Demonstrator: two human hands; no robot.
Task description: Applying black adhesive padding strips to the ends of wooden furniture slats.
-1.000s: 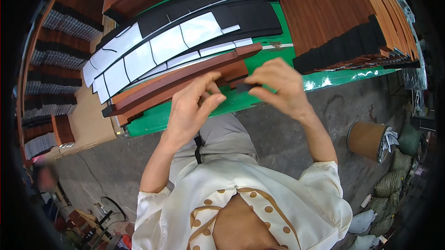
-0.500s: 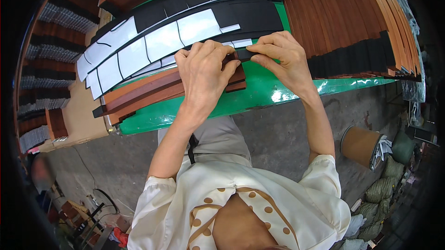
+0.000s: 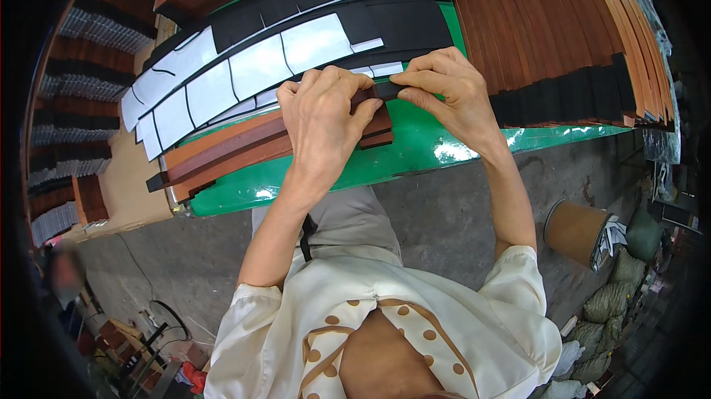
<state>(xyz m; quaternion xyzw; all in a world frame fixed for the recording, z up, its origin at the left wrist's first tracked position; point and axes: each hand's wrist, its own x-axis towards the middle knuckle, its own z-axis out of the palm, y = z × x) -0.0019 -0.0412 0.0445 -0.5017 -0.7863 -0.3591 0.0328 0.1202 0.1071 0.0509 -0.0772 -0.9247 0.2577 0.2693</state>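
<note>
My left hand (image 3: 324,118) is closed around the right end of a long reddish-brown wood-look strip (image 3: 244,141), which lies at the green table's near edge. The strip's far left end is black. At the right end, a small black piece (image 3: 386,89) is pinched between thumb and fingers of my right hand (image 3: 450,92). That piece meets the strip's end; whether it is stuck there I cannot tell. Just beyond my hands lie black sheets (image 3: 415,25) and white-backed sheets (image 3: 255,62) cut into rectangles.
Many brown strips with black ends (image 3: 548,29) stand packed on the right of the green table (image 3: 355,166). More stacked strips (image 3: 81,110) fill the left side beside cardboard (image 3: 122,169). A brown drum (image 3: 574,232) with white scraps and several sacks (image 3: 607,310) are on the floor at right.
My right fingertips have shifted very slightly left with the black piece. My left hand keeps its hold on the strip.
</note>
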